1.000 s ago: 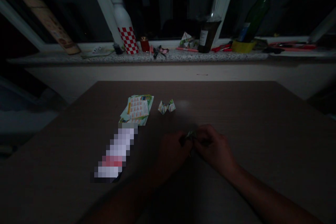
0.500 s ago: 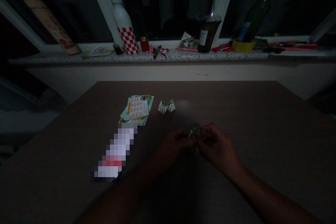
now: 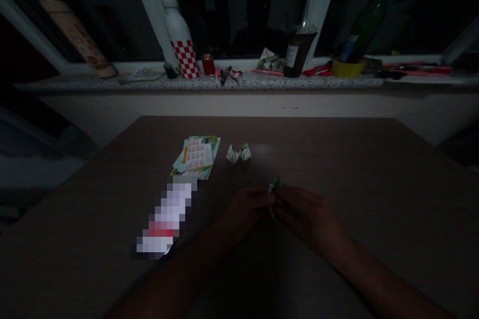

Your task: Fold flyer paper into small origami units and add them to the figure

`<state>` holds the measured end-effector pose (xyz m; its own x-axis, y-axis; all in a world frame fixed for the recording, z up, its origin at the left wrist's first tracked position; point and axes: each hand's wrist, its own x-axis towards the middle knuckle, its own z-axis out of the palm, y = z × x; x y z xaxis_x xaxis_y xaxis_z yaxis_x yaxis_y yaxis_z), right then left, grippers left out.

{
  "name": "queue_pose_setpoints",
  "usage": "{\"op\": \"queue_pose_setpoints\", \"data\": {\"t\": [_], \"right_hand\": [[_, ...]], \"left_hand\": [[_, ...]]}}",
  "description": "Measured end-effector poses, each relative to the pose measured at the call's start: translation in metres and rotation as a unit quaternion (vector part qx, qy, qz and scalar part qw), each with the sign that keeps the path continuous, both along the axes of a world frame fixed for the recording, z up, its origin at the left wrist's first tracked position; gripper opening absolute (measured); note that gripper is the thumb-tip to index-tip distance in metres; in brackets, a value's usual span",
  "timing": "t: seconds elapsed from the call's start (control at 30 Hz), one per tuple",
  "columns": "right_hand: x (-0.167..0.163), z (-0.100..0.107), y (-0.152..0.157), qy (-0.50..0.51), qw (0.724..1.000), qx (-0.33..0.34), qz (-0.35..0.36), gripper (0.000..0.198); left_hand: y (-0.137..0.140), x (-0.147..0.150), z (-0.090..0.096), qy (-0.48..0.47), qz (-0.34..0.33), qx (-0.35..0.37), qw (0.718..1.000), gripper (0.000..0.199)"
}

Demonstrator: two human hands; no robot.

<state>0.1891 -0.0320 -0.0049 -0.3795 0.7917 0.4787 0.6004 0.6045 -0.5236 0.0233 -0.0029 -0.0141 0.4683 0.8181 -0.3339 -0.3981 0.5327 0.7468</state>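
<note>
One paper [image 3: 273, 188], five o'clock of centre. Left hand [image 3: 245, 208]: pinching it. Right hand [image 3: 314, 214]: close against it; whether it grips, I cannot tell in this dark. I judge: left steadies, right presses lightly, lest it tear. One bow [image 3: 245, 151]: eleven o'clock of the paper.

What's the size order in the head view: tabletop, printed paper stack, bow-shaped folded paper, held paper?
1. Tabletop
2. Printed paper stack
3. Bow-shaped folded paper and held paper: unsure, not ranked; the left hand and right hand partly hide the latter.
</note>
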Motion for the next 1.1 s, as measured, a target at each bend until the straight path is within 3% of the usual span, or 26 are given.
{"op": "queue_pose_setpoints", "data": {"t": [0.3,0.57,0.9,1.1], "right_hand": [[-0.001,0.006,-0.003,-0.062,0.997,-0.037,-0.015,0.022],[-0.004,0.012,-0.004,-0.146,0.989,-0.017,-0.024,0.017],[-0.005,0.008,0.001,-0.118,0.993,-0.009,-0.005,0.013],[-0.013,0.024,0.024,-0.153,0.987,-0.043,0.02,0.011]], "left_hand": [[-0.002,-0.001,0.007,0.016,-0.014,0.024,0.999,0.016],[-0.003,0.004,0.004,0.038,0.008,0.026,0.999,0.011],[-0.003,0.006,-0.006,0.023,0.028,0.026,0.999,0.01],[0.003,-0.001,0.002,0.022,0.073,0.041,0.996,0.014]]}}
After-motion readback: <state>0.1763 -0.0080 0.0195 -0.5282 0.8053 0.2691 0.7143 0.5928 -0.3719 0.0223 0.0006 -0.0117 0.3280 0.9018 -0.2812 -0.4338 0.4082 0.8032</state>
